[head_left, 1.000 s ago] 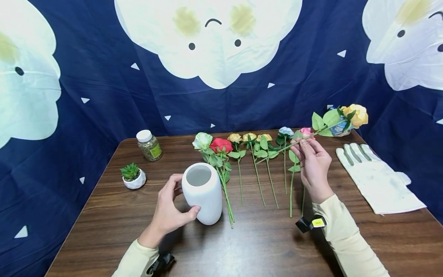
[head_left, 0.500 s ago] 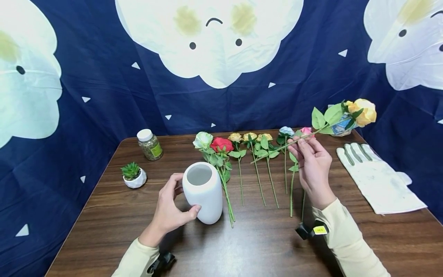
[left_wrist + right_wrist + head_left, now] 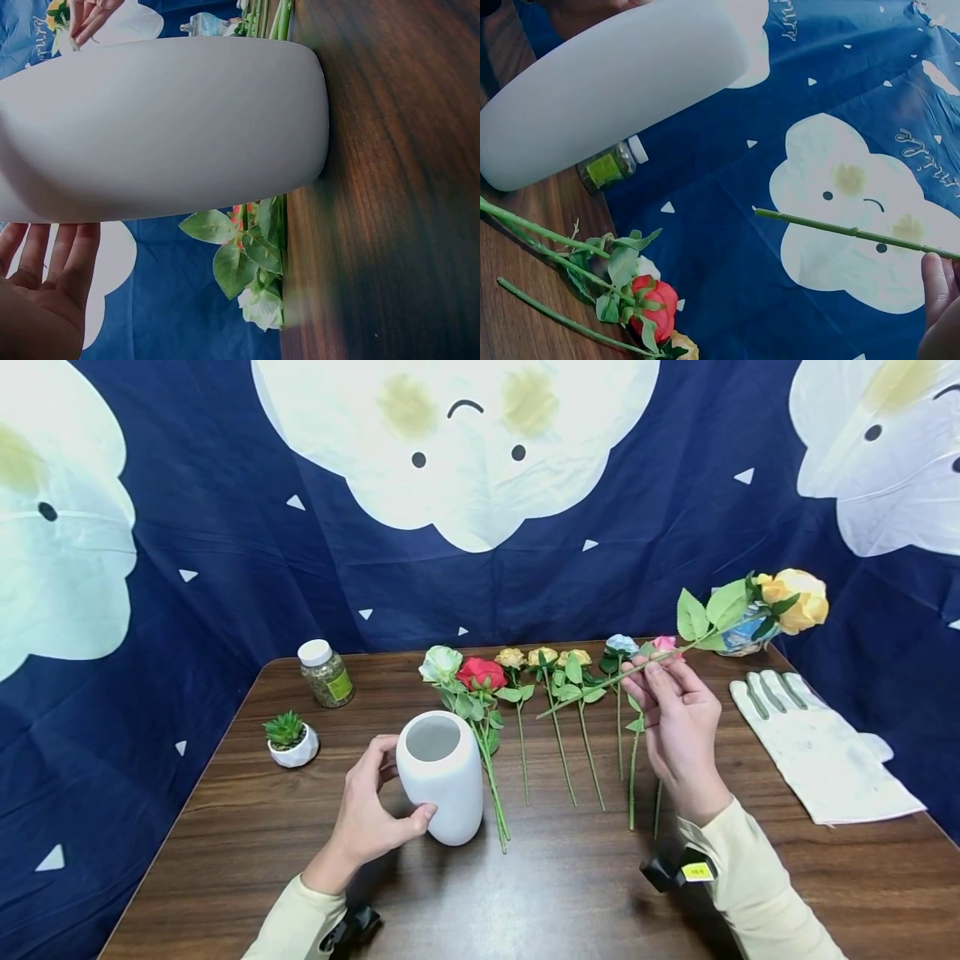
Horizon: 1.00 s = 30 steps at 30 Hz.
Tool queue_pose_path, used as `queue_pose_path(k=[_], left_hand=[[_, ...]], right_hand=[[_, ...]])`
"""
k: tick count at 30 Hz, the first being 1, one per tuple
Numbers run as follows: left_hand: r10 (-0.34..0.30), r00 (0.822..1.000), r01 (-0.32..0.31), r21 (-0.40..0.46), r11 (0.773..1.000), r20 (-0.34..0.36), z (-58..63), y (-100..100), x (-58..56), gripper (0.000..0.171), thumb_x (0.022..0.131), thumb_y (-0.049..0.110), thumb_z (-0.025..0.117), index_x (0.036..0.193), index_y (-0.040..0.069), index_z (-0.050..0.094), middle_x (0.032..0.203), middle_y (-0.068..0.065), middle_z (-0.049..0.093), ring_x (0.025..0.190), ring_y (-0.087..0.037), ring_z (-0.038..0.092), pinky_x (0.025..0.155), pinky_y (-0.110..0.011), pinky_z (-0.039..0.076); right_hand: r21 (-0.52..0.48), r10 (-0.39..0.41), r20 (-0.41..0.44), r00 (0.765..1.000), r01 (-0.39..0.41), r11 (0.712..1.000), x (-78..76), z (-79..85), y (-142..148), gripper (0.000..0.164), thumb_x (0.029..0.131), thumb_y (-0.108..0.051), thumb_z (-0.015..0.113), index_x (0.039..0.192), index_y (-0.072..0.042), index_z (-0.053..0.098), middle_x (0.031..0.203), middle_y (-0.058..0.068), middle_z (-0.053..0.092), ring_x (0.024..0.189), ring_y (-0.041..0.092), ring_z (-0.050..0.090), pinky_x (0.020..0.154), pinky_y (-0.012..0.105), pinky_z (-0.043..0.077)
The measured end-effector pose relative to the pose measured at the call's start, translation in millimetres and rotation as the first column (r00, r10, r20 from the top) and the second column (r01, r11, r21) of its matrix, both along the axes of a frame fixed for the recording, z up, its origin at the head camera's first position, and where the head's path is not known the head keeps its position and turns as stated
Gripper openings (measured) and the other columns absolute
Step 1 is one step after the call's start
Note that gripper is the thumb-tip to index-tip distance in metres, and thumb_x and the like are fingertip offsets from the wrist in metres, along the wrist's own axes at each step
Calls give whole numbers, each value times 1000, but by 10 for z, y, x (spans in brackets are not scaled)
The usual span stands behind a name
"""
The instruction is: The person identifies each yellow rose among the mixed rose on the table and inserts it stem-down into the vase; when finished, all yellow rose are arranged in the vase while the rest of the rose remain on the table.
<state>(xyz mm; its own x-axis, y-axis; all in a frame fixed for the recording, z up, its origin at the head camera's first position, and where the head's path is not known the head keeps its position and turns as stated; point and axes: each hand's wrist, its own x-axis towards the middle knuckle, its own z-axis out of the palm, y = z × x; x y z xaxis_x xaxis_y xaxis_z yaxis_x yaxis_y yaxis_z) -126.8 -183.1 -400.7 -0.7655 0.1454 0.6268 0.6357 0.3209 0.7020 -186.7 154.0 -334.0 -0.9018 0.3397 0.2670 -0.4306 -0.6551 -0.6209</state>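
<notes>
A white vase (image 3: 442, 785) stands upright on the table, its mouth facing up. My left hand (image 3: 375, 810) grips it from the left, thumb on the near side and the other fingers around the far side. In the air at the right, my right hand (image 3: 681, 727) pinches the stem of a yellow rose (image 3: 797, 600). The bloom points up and right, and the bare stem end (image 3: 780, 215) points left, apart from the vase. Just right of the vase lie a red rose (image 3: 482, 674) and a pale green rose (image 3: 439, 664).
Several more roses lie in a row, among them yellow ones (image 3: 542, 657), a blue one (image 3: 620, 644) and a pink one (image 3: 664, 644). A glove (image 3: 825, 752) lies at right. A jar (image 3: 327, 675) and a small potted succulent (image 3: 291, 741) stand at left.
My right hand has shifted the yellow rose slightly, its bloom moving up and right and its stem end moving left. The left hand and vase have stayed in place.
</notes>
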Motion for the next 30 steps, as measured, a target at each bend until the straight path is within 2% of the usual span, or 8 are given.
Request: queue_pose_path(k=[13,25,30], left_hand=[[2,1000,-2,-2,1000,15,4,-2,7,71,62,12,84,127,-1,58,114,-13,67,101,-7,65,87,-17,57],[16,999,-16,-21,1000,28,-8,1,22,71,62,10,84,127,-1,57,114,-12,66,101,-8,66,87,-18,57],[18,1000,-17,-11,1000,18,-3,3,14,71,63,11,84,127,-2,57,114,-12,66,101,-9,66,86,-17,57]], right_hand=[[-35,48,-35,998,-49,998,73,40,-58,16,97,14,56,103,11,70,88,19,75,78,23,77,74,29,63],[2,145,-157,977,-146,989,188,80,-82,12,98,12,57,102,11,69,95,19,75,87,25,76,80,31,63],[-11,159,-174,972,-163,987,194,80,-102,12,98,12,58,102,11,69,95,20,75,88,25,76,80,31,63]])
